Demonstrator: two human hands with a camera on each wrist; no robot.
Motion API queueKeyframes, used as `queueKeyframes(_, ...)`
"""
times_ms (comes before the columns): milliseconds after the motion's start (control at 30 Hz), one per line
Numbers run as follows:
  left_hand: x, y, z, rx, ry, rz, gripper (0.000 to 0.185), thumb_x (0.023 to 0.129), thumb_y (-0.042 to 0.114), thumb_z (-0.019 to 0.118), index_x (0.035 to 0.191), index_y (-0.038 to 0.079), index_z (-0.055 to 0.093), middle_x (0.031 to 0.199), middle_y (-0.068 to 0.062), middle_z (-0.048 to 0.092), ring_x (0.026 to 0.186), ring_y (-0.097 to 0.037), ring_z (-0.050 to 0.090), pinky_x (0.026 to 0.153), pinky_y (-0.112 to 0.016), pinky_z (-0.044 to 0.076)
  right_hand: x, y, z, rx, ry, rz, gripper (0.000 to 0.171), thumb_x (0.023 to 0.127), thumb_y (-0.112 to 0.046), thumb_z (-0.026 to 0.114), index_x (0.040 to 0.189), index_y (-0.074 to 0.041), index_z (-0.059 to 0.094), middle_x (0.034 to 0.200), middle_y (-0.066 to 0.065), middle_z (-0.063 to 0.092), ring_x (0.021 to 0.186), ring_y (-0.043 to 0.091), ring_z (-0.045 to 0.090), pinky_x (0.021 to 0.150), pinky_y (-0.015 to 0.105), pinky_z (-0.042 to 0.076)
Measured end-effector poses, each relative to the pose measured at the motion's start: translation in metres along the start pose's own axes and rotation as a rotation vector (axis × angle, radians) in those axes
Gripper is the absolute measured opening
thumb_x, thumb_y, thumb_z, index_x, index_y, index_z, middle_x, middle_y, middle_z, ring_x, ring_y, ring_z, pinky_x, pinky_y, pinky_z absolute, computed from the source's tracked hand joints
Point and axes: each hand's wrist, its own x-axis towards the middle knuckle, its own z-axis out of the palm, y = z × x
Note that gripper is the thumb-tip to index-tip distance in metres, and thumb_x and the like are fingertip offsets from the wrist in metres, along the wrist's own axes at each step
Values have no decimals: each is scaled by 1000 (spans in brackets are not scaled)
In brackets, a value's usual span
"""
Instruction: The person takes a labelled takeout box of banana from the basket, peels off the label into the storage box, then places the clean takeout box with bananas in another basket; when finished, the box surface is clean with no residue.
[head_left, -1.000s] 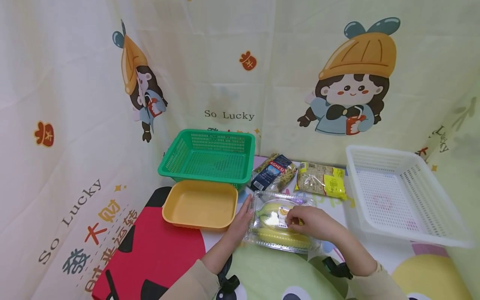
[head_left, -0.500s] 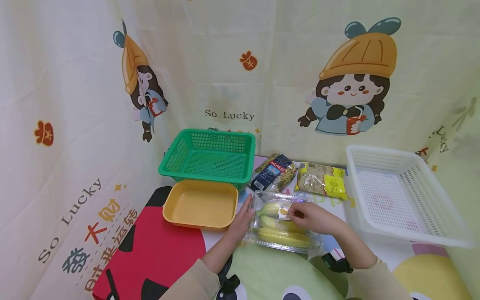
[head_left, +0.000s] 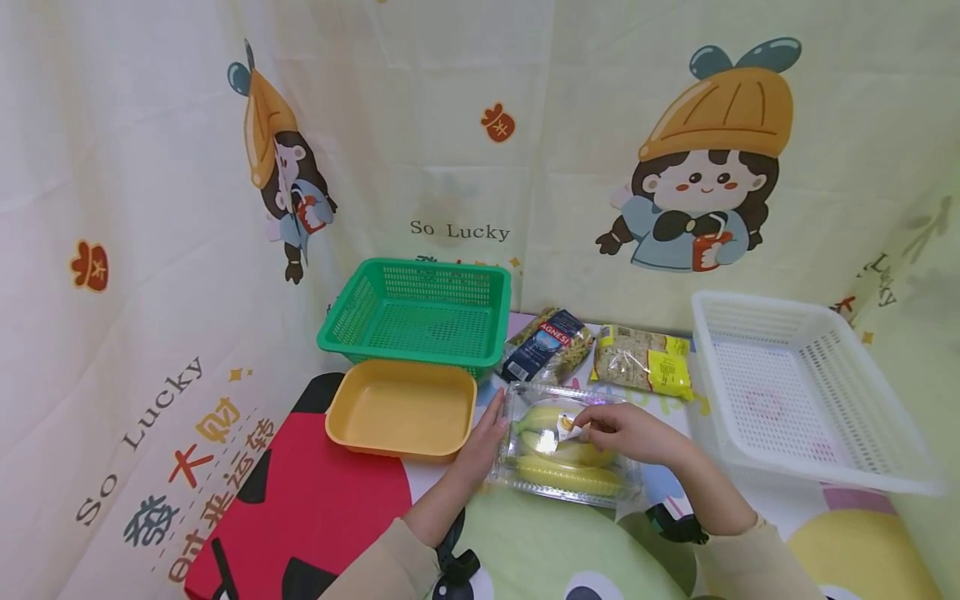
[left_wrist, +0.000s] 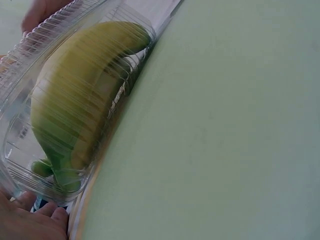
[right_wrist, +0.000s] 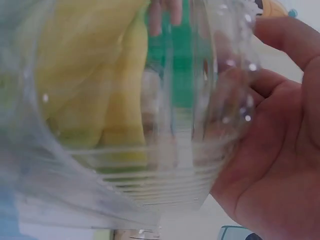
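A clear plastic clamshell box (head_left: 525, 483) of yellow bananas with greenish stems lies in front of the person. At its left end my left hand (head_left: 480, 446) holds the box, fingertips at the lower edge in the left wrist view. Over the lid, the bent thumb and fingers of my right hand (head_left: 626, 429) pinch at the edge of a small white label (head_left: 567, 425) printed with bananas. The fingertips partly cover the label. Seen through the right wrist view, my right hand (right_wrist: 280, 150) is close beside the clear lid.
A yellow tub (head_left: 401, 412) stands left of the box, with a green basket (head_left: 420, 354) behind it. Farther back lie an Agnesi pasta bag (head_left: 547, 346) and a yellow-labelled food bag (head_left: 643, 360). A white basket (head_left: 892, 417) stands at the right.
My right hand shifts a little over the label, first up and right, then slightly back left. The lid's glare shifts with it. The left hand stays on the box's left end.
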Motion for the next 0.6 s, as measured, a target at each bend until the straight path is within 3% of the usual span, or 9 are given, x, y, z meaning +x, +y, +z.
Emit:
queueKeyframes(167, 0, -1, 1, -2, -1, 2, 65, 104, 49, 37, 160, 31, 11, 166, 10, 15, 155, -19, 6, 125, -48, 8, 2, 0, 0, -27, 6, -7, 18, 93, -24, 69, 110, -24, 68, 76, -10, 59, 65, 4, 50, 61, 23, 46)
queueKeyframes(367, 0, 0, 1, -6, -6, 21, 62, 105, 43, 37, 160, 27, 12, 166, 5, 15, 155, -21, 6, 125, -48, 6, 4, 0, 1, -25, 59, 25, 6, 94, -23, 67, 97, -23, 72, 84, -11, 67, 73, 3, 53, 67, 22, 49)
queueKeyframes(600, -1, 2, 1, 3, 3, 3, 62, 105, 44, 37, 160, 29, 13, 166, 6, 15, 155, -20, 6, 126, -47, 7, 6, 0, -1, 57, 75, 38, 9, 96, -25, 64, 95, -19, 70, 78, -3, 64, 67, 10, 54, 61, 26, 50)
